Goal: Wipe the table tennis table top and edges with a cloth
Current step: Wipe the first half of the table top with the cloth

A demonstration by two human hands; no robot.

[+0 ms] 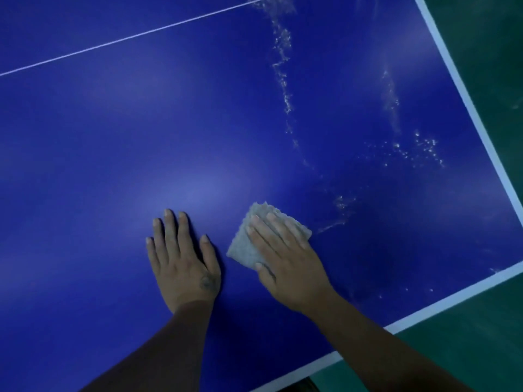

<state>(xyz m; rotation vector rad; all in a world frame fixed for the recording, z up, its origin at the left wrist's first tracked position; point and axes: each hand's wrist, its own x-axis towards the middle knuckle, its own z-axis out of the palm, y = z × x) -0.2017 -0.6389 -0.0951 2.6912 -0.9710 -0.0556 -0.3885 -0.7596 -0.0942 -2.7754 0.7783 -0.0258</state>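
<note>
Near the table's front edge, toward its right corner, the cloth (242,243) lies flat on the blue top, a small pale folded pad. The right hand (285,258) lies on it with fingers straight and close together, pressing down rather than gripping; the thumb lies along the cloth's near side. Just beside it to the left, apart from the cloth, the left hand (181,258) rests palm-down on the bare table (141,137), fingers spread and straight, holding nothing.

Right of the cloth, pale smears (339,210) begin close by. A long broken streak (283,80) runs up toward the far side, and scattered droplets (410,151) sit nearer the right edge. The white border (464,94) frames the right and front edges, a thin centre line (127,38) crosses the far left, and green floor (481,349) lies beyond.

What could go wrong, as I judge it:
- The cloth is only pinned, not held, so a quick stroke could slide the hand off it or bunch it up.
- A small cloth may push the wet residue about and leave new smears instead of lifting it.
- The bare left palm may print the top where it leans.
- The marks by the right edge and the border itself could be missed.

No brand, label or readable writing shows anywhere.
</note>
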